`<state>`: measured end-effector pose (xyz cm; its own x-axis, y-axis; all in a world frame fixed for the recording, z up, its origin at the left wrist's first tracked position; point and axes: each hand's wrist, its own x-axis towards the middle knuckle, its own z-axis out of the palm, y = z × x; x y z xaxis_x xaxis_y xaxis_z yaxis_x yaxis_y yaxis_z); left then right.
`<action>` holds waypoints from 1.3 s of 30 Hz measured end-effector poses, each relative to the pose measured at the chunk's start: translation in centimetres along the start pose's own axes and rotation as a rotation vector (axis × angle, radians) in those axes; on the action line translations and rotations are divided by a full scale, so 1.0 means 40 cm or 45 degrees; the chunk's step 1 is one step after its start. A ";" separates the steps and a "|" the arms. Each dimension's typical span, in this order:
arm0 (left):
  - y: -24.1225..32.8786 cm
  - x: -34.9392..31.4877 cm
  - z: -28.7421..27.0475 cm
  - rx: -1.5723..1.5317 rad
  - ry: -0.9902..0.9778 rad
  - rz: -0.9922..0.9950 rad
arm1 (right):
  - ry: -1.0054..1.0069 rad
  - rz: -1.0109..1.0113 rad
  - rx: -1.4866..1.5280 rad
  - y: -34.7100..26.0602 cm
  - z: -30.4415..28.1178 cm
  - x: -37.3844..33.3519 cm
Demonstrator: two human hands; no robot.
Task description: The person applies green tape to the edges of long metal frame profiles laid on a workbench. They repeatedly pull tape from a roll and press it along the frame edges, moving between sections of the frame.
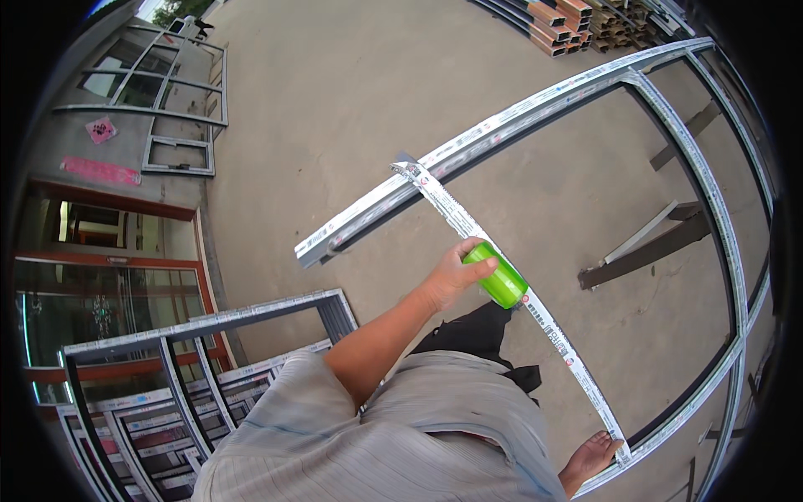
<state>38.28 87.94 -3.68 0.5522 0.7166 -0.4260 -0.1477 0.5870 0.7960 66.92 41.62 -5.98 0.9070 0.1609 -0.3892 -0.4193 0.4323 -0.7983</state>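
Closest: wearer's grey shirt [452,410]. L hand [454,276] is curled round a bright green cylinder [503,283], held approx. midway along a white printed strip [555,329]. Strip's far end crosses the beam of a big film-wrapped frame [502,124]; its near end is at R hand [592,456], fingers partly bent & touching it, can't tell if gripped. Concrete floor [335,109] below. More frames [201,323] lower L; orange-brown tubes [552,17] stacked top R.

Beyond the left fingers [475,268]: stacked rectangular tubes [552,25]. Well left of these fingers: a pink strip [100,171], red-framed glazing [142,289].
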 end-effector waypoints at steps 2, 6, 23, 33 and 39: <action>-0.024 -0.086 -0.053 -0.003 0.022 -0.009 | -0.045 0.021 0.015 0.011 -0.047 -0.041; -0.050 -0.234 -0.144 -0.029 -0.015 -0.065 | -0.008 0.024 -0.027 0.011 -0.144 -0.192; -0.045 -0.603 -0.410 0.179 -0.156 -0.388 | 0.348 0.042 -0.170 0.059 -0.408 -0.791; -0.049 -0.699 -0.495 0.338 -0.239 -0.436 | 0.404 0.084 -0.183 0.094 -0.491 -0.955; -0.093 -0.733 -0.529 0.288 -0.210 -0.447 | 0.478 0.102 -0.119 0.150 -0.588 -1.015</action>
<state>5.30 72.70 -3.26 0.6630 0.4082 -0.6275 0.2452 0.6736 0.6972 26.66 16.80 -5.77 0.8009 -0.1521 -0.5792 -0.5056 0.3464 -0.7901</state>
